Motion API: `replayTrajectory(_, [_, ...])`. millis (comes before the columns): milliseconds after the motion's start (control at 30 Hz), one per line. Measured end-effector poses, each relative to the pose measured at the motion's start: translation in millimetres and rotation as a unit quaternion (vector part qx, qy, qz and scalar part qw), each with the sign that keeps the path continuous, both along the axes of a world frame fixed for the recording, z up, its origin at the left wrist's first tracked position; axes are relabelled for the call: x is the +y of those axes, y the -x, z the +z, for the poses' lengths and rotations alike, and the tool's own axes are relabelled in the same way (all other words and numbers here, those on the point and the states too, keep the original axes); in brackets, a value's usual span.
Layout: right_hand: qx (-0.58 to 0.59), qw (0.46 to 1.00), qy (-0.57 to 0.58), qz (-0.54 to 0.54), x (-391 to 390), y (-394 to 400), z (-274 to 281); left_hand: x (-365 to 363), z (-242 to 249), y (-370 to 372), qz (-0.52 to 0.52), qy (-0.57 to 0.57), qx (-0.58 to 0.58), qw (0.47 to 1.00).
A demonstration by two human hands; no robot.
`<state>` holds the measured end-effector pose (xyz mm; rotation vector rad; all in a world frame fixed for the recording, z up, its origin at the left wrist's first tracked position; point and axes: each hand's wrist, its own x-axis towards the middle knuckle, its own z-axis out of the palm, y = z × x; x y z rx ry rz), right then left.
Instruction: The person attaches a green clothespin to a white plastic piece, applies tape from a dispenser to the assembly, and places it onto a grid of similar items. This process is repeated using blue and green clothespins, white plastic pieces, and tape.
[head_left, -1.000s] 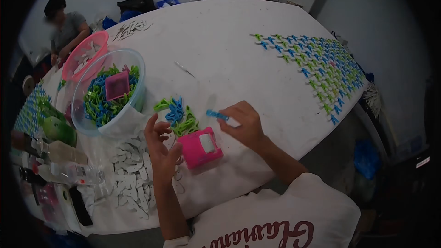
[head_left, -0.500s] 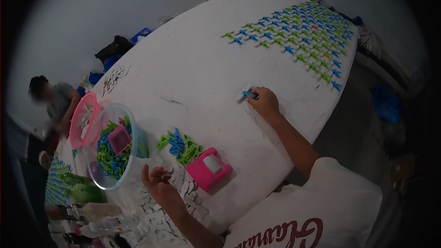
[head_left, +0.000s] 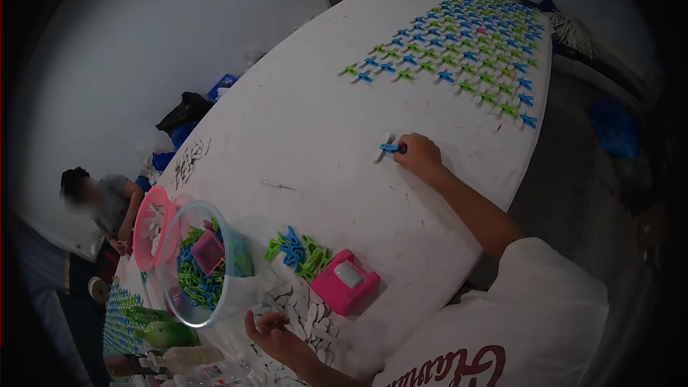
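Note:
My right hand pinches a small blue clothespin over the white tabletop. The jaws of that clothespin are on a white curved strip-like piece. My left hand is palm up with its fingers loosely bent and apart, holding nothing. It hovers beside a pile of flat white pieces. Just beyond that pile lie loose green and blue clothespins, against a pink box with a pale lid piece on top.
Rows of clipped white pieces cover the table's far right. A clear tub of clothespins and a pink basket stand left, near a seated person. Bottles lie at lower left. A thin pen-like tool lies mid-table.
The view has shifted, moving the tub and box right and down in the picture. My right hand still pinches the blue clothespin; the white piece appears more upright. My left hand stays open.

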<state>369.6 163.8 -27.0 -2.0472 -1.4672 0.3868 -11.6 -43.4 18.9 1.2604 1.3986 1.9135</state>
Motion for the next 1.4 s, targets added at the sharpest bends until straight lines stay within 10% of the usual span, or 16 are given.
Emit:
replayTrajectory(733, [-0.036, 0.978, -0.024, -0.202, 192.5, -56.1, -16.3, -76.8, -88.0, 15.2, 0.114, 0.098, 0.148, 0.978])
replayTrajectory(967, [-0.064, 0.983, -0.056, -0.160, 202.4, -69.8, -34.1, -153.6, -97.6, -18.7, 0.314, 0.146, 0.149, 0.926])
replayTrajectory(1233, [-0.099, 0.987, -0.096, -0.087, 201.1, -76.5, -51.3, -137.0, -77.4, -13.8, 0.195, 0.112, 0.094, 0.970])
replayTrajectory(1400, [-0.213, 0.975, -0.054, -0.044, 159.6, -45.4, -36.6, -105.9, 43.8, -3.4, 0.066, -0.065, 0.196, 0.976])
